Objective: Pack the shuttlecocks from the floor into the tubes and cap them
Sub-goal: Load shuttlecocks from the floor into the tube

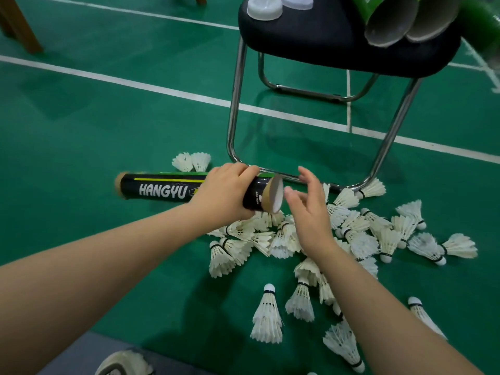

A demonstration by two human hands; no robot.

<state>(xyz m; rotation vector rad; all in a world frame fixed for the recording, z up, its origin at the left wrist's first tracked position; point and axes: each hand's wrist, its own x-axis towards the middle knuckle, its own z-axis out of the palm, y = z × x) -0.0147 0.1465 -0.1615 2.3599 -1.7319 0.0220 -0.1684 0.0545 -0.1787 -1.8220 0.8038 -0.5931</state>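
The left hand point(227, 190) is wrapped round a black tube point(162, 188), holding it level above the floor point(108, 117). Its long axis runs left to right and its open end point(276, 194) points right. The right hand point(308, 212), fingers loose and holding nothing, hovers just beside that opening. It is the nearer hand to the shuttlecocks point(359, 239), white-feathered and scattered below and to the right. Farther off, a chair point(311, 36) carries white caps point(263, 8) and green tubes point(389, 20).

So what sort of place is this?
Most likely an indoor badminton court: a green sports floor with white court lines, feather shuttlecocks strewn over it, plus a black tube gripped by the left hand and green tubes lying on a chair.
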